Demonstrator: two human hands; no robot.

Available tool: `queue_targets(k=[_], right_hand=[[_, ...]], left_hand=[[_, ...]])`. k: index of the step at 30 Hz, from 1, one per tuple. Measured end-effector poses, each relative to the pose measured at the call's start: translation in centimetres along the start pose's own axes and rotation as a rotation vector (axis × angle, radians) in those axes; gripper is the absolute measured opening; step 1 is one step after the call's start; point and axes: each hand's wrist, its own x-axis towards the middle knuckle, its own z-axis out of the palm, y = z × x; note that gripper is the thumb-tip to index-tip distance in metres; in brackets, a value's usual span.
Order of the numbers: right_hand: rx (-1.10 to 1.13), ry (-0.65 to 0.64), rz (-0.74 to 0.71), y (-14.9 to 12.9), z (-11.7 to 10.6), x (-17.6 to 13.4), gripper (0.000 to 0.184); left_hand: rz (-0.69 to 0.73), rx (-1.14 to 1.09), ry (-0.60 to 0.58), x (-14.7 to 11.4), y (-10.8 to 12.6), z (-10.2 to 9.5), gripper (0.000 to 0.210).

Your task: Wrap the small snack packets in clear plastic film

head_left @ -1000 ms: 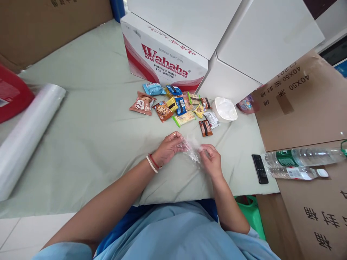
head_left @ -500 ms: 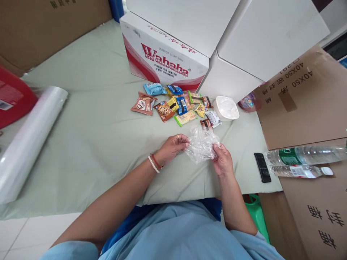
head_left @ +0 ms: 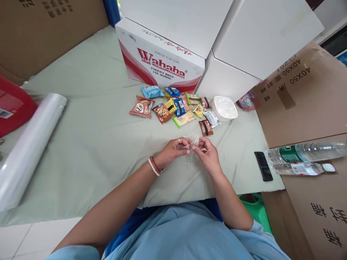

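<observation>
A crumpled clear plastic bag point(head_left: 193, 139) is gathered between my two hands, above the cloth near the table's front. My left hand point(head_left: 175, 150) pinches one side of it, with a ring on a finger and bracelets at the wrist. My right hand point(head_left: 207, 153) closes on the other side, its fingertips almost meeting those of the left. Just beyond my hands lies a brown snack packet point(head_left: 206, 127). Several more wrapped snacks are spread behind it, among them a cookie packet point(head_left: 162, 112) and a green-and-cream biscuit packet point(head_left: 184, 119).
A white plastic tub point(head_left: 224, 108) stands right of the snacks, before stacked white boxes. A Wahaha carton point(head_left: 162, 65) is behind. On the left lies a plastic film roll point(head_left: 32, 148); on the right are a black phone point(head_left: 263, 166) and two bottles, one green-labelled point(head_left: 291, 154).
My right hand has moved left to meet my left hand. The plastic bag, spread out before, is now bunched between them, leaving the brown packet in full view.
</observation>
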Motion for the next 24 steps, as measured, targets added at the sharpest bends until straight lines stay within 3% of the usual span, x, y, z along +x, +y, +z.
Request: queue_targets(k=[3,12,21,24], right_hand=[[0.073,0.010,0.012,-0.1,-0.1,0.1,0.026],[0.266,0.133,0.125,0.3,-4.3,-1.0,0.030],[0.554,0.304,0.087,0.3,-6.5,-3.3,0.032],[0.428,0.170,0.246,1.3,-7.9,-4.9,0.035]], left_hand=[[-0.041,-0.056,0.029,0.1,0.0,0.0,0.040],[-0.033,-0.156,0.197,0.2,0.5,0.1,0.054],[0.083,-0.245,0.396,-0.4,2.3,0.4,0.052],[0.102,-0.240,0.418,-1.8,3.4,0.9,0.047]])
